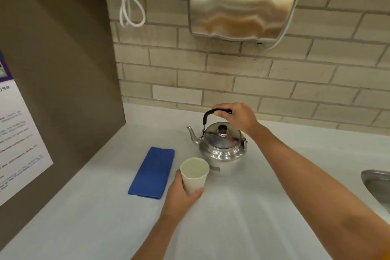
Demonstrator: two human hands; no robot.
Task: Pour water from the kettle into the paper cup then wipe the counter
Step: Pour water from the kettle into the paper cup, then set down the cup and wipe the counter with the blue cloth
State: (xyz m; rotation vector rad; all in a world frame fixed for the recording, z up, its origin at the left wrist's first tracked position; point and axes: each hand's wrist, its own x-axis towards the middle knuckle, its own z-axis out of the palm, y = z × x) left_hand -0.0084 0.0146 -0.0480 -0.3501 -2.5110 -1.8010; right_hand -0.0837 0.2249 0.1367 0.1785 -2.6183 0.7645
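A shiny steel kettle (221, 145) with a black handle stands upright on the white counter (242, 207), spout pointing left. My right hand (237, 117) is closed around the top of its handle. Just in front of the kettle, a white paper cup (194, 175) stands upright, its open mouth showing a pale inside; I cannot tell if it holds water. My left hand (181, 196) wraps the cup's lower part from the left. A folded blue cloth (153, 172) lies flat on the counter to the left of the cup.
A brown side panel (63, 69) with a printed notice (19, 139) walls in the left. Brick tiles back the counter, with a steel hand dryer (242, 4) and a looped white cable (128, 0) mounted above. A metal sink's rim (375, 186) shows at the right edge.
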